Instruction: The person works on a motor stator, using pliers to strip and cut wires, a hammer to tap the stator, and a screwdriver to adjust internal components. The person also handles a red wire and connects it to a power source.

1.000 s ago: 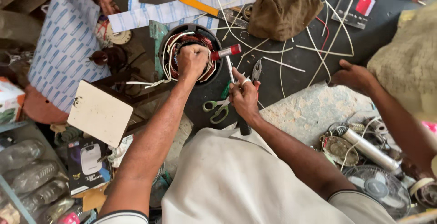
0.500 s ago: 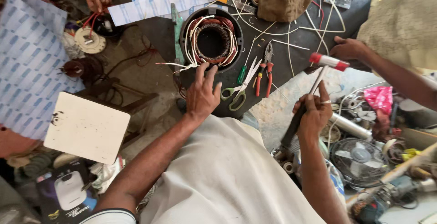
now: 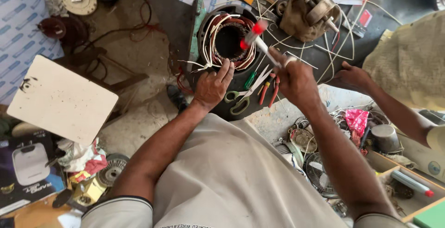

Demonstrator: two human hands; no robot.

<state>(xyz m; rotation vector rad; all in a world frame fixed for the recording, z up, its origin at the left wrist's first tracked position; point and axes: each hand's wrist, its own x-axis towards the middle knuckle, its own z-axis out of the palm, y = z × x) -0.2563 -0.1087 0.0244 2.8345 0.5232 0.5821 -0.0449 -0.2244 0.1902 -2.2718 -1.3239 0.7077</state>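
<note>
The motor stator (image 3: 228, 42), copper windings exposed, sits at upper centre of the frame on a dark work surface (image 3: 176, 10). The left hand (image 3: 212, 86) rests open, fingers spread, against the stator's near rim, steadying it without gripping. The right hand (image 3: 295, 80) is closed around a white-shafted tool with a red tip (image 3: 256, 35); the tip hangs just over the winding bore. Judged step: working or tucking the windings with the tool. The next move calls for a careful, shallow entry so the coil insulation is not nicked. Green-handled scissors (image 3: 241, 99) and red-handled pliers (image 3: 269, 89) lie between the hands. Another person's hand (image 3: 351, 77) rests at centre right.
</note>
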